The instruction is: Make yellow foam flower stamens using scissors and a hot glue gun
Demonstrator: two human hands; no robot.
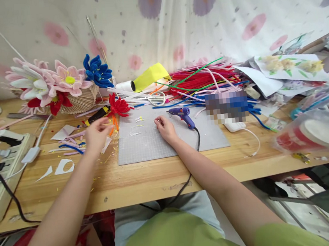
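Left grip (97, 136): fingers loosely bent, above the bench (147, 181) near the mat's left edge. Cannot tell if the fingertips meet or pinch anything. Red flower (118, 105) sits just beyond them, at the mat's far left corner; contact unclear. Orange strips (114, 124) hang or lie beside the same fingertips.

Right grip (166, 128): over the grey mat (144, 150), fingers curled, tips close to the thumb. Cannot tell whether anything small is between them. Purple glue gun (183, 115) lies on the mat just beside this hand, to its right, nozzle pointing left, black cord running off the near edge.

Between the 2 hands, on the mat: small yellow bits (139, 121) and, nearer, thin white bits (135, 134).

Beyond the mat: scissors (157, 98), yellow ribbon (151, 77), white spool (125, 86), a heap of red stems (207, 78).

Left side: basket (84, 100) with pink, white and blue flowers above it; paper scraps (64, 166); power strip (4, 179). Far right: bagged cup (295, 138).
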